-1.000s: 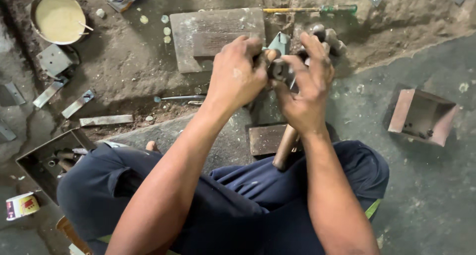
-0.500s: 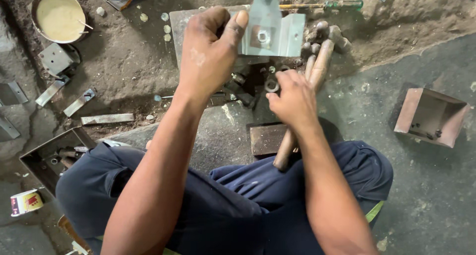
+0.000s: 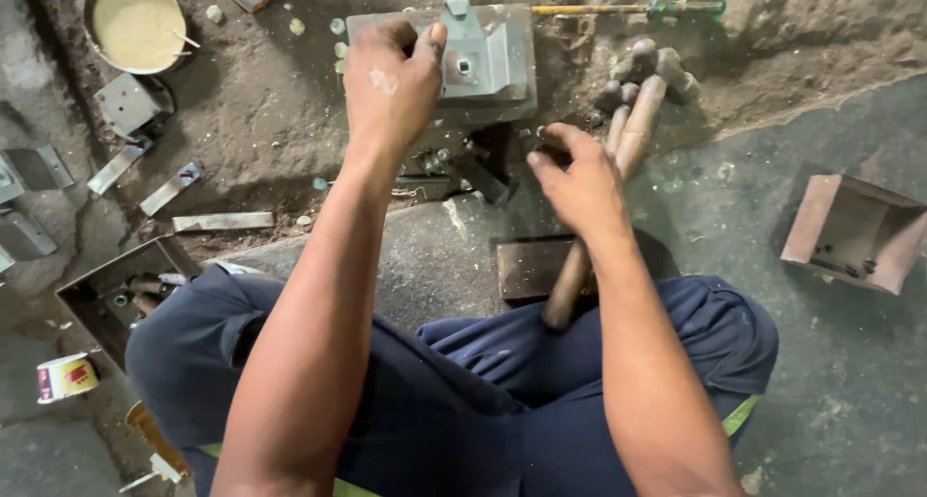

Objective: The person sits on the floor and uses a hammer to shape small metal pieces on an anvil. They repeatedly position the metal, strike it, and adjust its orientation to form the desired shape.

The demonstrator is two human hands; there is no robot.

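Right now your left hand (image 3: 391,86) is raised over the dirt floor, its fingers and thumb clamped on the left edge of a folded grey sheet-metal bracket (image 3: 478,57) that has a small square hole with a nut-like fitting in its face. You hold the bracket just above, or perhaps resting on, a flat grey metal plate (image 3: 386,24) lying on the ground; which of the two cannot be told from this angle. Your right hand (image 3: 575,178) sits lower and nearer your body, fingers curled together around something small and dark at its tips (image 3: 550,149), too hidden to name. Just beside and partly under that hand lies a hammer with a wooden handle (image 3: 618,159), its head pointing away from you next to a couple of other round-headed tools (image 3: 642,57). A rusty flat block (image 3: 531,265) lies close to your knees, touching the hammer handle's near end. Beyond the plate a screwdriver with a yellow shaft and green grip (image 3: 628,8) lies crosswise. Far to your left stands a round tin of pale cream-coloured paste (image 3: 135,24) with a stick in it, and near it are scattered grey metal offcuts (image 3: 126,101) and a narrow strip (image 3: 222,222). An open metal tray (image 3: 97,294) holding small parts sits by your left thigh, and a rust-coloured open box (image 3: 855,231) rests well apart on your right.
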